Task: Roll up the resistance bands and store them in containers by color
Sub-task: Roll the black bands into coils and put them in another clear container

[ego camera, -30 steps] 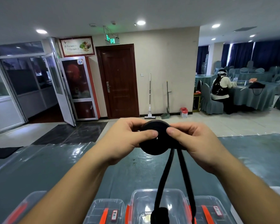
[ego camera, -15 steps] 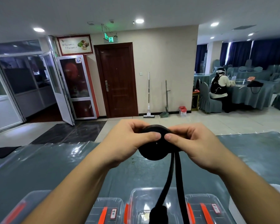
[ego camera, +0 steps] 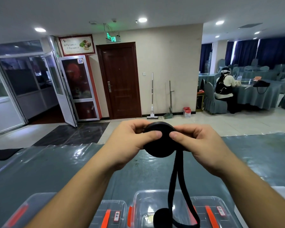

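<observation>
- Pinching black band roll (ego camera: 160, 142) between left hand (ego camera: 130, 142) and right hand (ego camera: 199, 143), both grips closed, keeping coil tight above desk (ego camera: 39, 170).
- Hanging tail (ego camera: 175, 175) unrolled, dangling into clear container (ego camera: 155, 204).

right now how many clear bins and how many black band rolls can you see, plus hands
clear containers: 4 (one, one, one)
rolled black bands: 2 (the roll being wound in the hands, a finished roll in the open bin)
hands: 2 (left, right)
total: 8
</observation>
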### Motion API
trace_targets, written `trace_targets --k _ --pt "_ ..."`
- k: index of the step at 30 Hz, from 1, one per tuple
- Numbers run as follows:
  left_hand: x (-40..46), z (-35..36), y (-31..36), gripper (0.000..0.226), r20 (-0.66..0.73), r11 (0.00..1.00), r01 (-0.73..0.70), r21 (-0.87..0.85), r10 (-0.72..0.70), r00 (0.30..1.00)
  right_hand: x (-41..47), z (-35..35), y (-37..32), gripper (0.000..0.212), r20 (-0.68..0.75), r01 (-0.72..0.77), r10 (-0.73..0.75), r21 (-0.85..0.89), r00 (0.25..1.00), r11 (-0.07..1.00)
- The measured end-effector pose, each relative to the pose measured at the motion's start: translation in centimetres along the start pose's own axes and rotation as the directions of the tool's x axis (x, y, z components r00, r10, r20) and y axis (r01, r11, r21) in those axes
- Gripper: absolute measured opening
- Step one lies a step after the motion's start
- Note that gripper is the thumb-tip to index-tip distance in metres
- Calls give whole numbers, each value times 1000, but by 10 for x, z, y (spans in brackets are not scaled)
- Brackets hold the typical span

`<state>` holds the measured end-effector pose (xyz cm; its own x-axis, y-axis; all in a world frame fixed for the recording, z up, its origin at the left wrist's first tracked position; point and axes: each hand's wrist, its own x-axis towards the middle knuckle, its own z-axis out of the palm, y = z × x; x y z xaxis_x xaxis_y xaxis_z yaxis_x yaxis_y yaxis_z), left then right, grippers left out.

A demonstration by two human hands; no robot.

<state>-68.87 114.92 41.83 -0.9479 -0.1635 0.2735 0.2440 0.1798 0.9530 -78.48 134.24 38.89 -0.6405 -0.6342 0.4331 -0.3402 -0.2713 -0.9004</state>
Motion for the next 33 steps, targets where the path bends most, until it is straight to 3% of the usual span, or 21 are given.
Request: trace_targets --k 2,4,9,13,16,19,24,29,31,33 --pt "0 5 -5 14 -34 989 45 -140 -50 998 0 0 1 25 -33 -2 3 24 999 1000" --pt "-1 8 -9 14 -19 987 72 -146 -75 997 -1 -4 0 21 -26 -10 10 -25 1000 1000" --pt "3 1 -3 16 103 977 28 210 -51 993 -2 -11 -3 14 73 -23 42 -234 996 972" --pt "4 3 0 13 35 996 80 -48 -79 996 -3 -7 0 21 29 -9 10 -25 1000 1000" --pt "3 4 -7 8 9 984 117 -137 -117 993 -7 -9 5 22 3 -5 5 -44 1000 999" --pt "1 1 -10 9 73 990 137 -31 -134 988 -8 -13 6 22 46 -31 39 -171 998 985" --pt "2 -6 -6 13 127 987 152 55 -157 979 -6 -18 -1 20 133 -64 96 -223 987 973" --pt "5 -8 -2 14 218 947 58 315 -132 967 0 -18 -8 18 197 -39 127 -399 972 916" --pt "6 -8 1 13 193 953 34 301 -96 976 2 -16 -8 16 167 -32 86 -307 982 951" --pt "7 -9 2 14 153 987 44 155 -68 986 2 -15 -6 21 106 -37 51 -131 993 991"
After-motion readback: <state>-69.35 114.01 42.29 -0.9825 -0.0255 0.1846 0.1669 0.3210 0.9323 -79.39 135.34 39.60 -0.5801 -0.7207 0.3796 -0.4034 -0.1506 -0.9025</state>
